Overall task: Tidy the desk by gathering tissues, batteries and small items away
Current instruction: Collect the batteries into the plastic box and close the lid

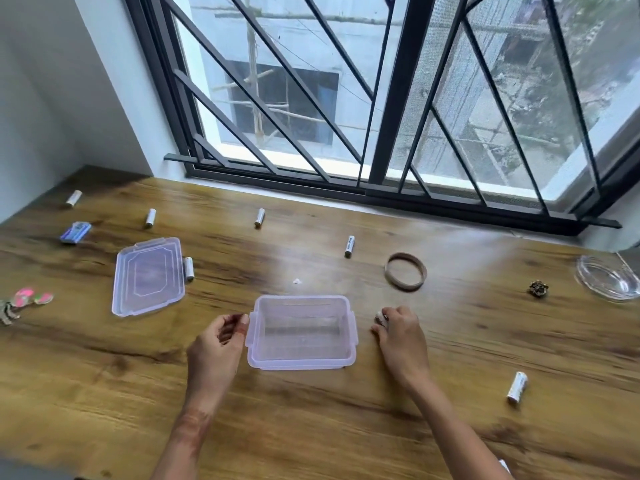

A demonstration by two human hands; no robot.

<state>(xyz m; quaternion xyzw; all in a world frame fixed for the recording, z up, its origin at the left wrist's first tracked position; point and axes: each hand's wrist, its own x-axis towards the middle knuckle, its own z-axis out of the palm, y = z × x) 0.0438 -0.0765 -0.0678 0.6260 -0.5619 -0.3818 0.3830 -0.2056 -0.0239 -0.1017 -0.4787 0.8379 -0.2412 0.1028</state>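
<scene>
A clear plastic box (256, 355) stands open and empty on the wooden desk (311, 427) right before me. My left hand (216, 348) touches its left clip with curled fingertips. Just right of the box, my right hand (398, 332) curls its fingers round a white battery (380, 318) lying on the desk. The box's lid (149, 275) lies flat to the left with a battery (189, 268) at its right edge. More batteries are scattered: far left (74, 198), back left (150, 217), back middle (259, 217), middle (349, 246), and front right (517, 386).
A small blue pack (75, 232) lies far left, pink and green trinkets with keys (31, 297) at the left edge. A tan ring band (405, 271), a small brown cluster (539, 288) and a clear glass dish (606, 282) are on the right. A window with bars (346, 98) runs behind.
</scene>
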